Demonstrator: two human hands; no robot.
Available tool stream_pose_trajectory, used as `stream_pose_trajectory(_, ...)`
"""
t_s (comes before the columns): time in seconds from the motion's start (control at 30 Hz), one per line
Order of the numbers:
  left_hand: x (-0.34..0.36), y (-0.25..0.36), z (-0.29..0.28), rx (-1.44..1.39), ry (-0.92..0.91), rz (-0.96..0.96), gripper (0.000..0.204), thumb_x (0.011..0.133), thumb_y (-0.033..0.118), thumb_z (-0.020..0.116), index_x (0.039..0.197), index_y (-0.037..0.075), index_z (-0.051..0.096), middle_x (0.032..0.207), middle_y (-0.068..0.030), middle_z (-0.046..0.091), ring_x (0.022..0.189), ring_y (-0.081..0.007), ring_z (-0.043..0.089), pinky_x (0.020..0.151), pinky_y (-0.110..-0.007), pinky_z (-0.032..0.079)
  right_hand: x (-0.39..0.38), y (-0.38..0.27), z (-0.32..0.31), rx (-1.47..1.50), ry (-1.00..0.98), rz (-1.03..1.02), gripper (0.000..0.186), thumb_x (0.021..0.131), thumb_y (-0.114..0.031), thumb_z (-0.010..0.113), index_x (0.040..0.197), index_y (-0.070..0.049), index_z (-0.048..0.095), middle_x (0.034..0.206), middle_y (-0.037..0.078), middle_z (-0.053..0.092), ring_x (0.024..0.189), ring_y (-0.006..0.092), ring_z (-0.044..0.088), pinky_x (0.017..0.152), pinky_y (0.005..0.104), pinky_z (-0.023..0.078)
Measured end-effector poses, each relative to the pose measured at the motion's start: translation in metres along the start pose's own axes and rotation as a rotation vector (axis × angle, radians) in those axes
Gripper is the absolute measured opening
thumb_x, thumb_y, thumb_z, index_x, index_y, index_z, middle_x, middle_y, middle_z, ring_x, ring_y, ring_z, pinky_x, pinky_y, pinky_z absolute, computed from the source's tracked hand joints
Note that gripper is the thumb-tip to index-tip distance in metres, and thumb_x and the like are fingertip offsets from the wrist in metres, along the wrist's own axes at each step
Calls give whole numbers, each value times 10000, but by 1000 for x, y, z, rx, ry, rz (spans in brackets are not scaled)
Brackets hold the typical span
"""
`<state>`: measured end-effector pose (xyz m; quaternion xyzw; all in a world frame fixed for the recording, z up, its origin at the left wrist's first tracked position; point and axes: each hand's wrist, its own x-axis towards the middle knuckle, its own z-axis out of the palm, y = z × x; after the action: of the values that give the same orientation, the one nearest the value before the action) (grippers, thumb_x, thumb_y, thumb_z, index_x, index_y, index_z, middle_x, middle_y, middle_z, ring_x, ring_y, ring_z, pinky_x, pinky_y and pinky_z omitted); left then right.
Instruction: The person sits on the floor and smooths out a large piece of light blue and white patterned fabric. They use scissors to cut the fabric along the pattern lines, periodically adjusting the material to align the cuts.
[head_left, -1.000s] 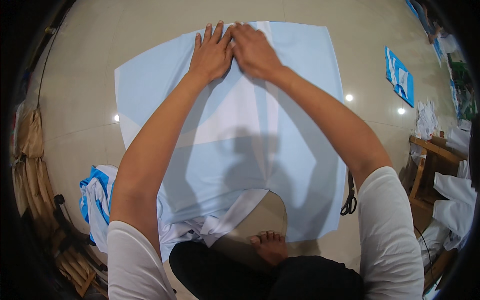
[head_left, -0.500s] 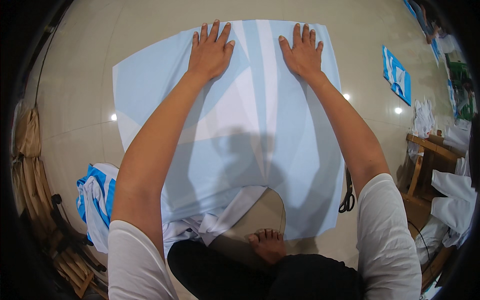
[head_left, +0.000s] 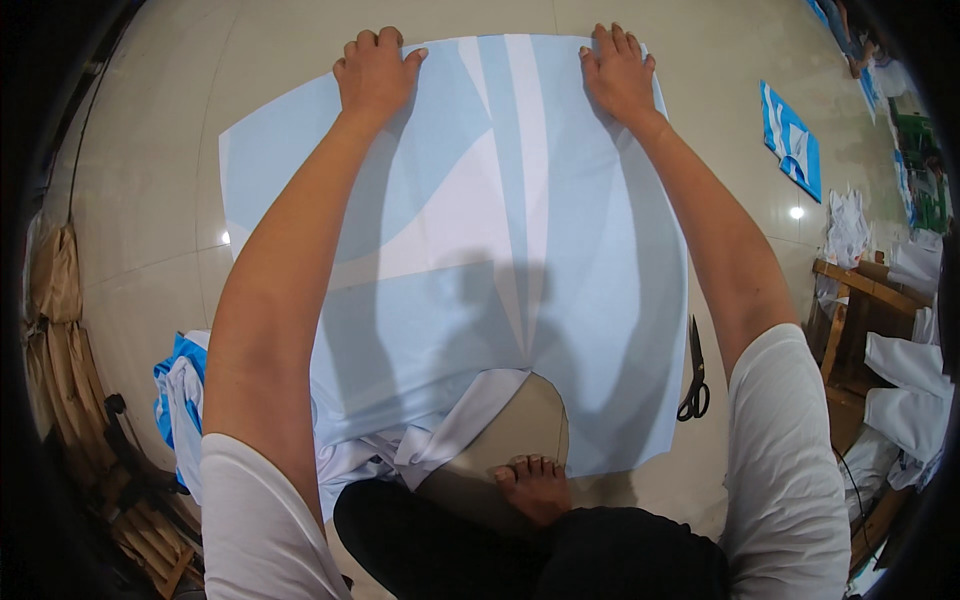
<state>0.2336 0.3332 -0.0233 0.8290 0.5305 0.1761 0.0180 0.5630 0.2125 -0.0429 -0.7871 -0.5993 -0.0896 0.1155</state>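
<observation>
A large light-blue and white panelled cloth [head_left: 590,260] lies spread on the floor in front of me. Its lower left part is bunched in folds, and a curved gap runs up into its near edge. My left hand [head_left: 378,78] rests at the far edge, fingers bent over it and thumb held apart. At the far right corner my right hand [head_left: 620,75] presses on the cloth, open, with its fingers stretched forward. Black-handled scissors [head_left: 694,385] lie on the floor beside the cloth's right edge.
A blue and white cloth pile [head_left: 182,395] sits left of my left arm. Farther right lies a folded blue and white garment [head_left: 790,140]. A wooden frame [head_left: 840,330] with white cloth pieces [head_left: 905,370] stands at the right. Brown wrapped bundles [head_left: 58,300] line the left side.
My left hand has slid left and forward to the far edge, its fingers now bent. My right hand has shifted slightly right and forward. The scissors show more fully.
</observation>
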Motion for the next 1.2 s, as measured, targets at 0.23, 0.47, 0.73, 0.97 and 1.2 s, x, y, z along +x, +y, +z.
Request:
stream_pose_trajectory(0.23, 12, -9, -7, -37, -126, -23, 399, 995, 474, 728, 1133, 101, 716, 1131, -85, 717, 1145, -315, 598, 1030, -504, 389, -2, 12, 6, 14, -97, 103, 832, 1076, -662, 326, 1701, -114, 290, 1766, 212, 243, 1642, 407, 189, 1268, 704, 133)
stream_pose_trajectory(0.47, 19, -24, 10, -398, -23, -2, 268, 1001, 430, 710, 1076, 175, 748, 1089, -46, 716, 1109, -285, 620, 1071, -512, 347, -2, 9, 9, 10, -68, 108, 776, 1087, -605, 353, 1693, -120, 319, 1753, 224, 271, 1633, 402, 221, 1268, 696, 144)
stream_pose_trajectory(0.73, 15, -12, 22, -234, 7, -24, 242, 1011, 429, 682, 1091, 209, 745, 1133, -39, 690, 1193, -308, 571, 1104, -525, 307, -2, 17, 12, 53, -25, 92, 676, 1110, -512, 364, 1672, -136, 379, 1734, 234, 310, 1616, 410, 263, 1247, 715, 170)
stream_pose_trajectory(0.97, 6, -2, 23, -136, 77, 85, 430, 1025, 442, 659, 1335, 144, 671, 1353, -125, 629, 1319, -352, 532, 1180, -627, 296, -6, -17, 1, -21, 75, -151, 624, 1123, -436, 435, 1660, -122, 393, 1722, 181, 368, 1599, 405, 308, 1251, 706, 201)
stream_pose_trajectory(1.2, -6, 14, 32, -250, 77, 307, 444, 1080, 384, 575, 1463, 165, 622, 1552, -163, 547, 1520, -375, 416, 1268, -665, 234, -31, -123, -4, 144, -104, -449, 649, 1135, -447, 400, 1663, -72, 365, 1749, 136, 326, 1620, 378, 269, 1285, 666, 187)
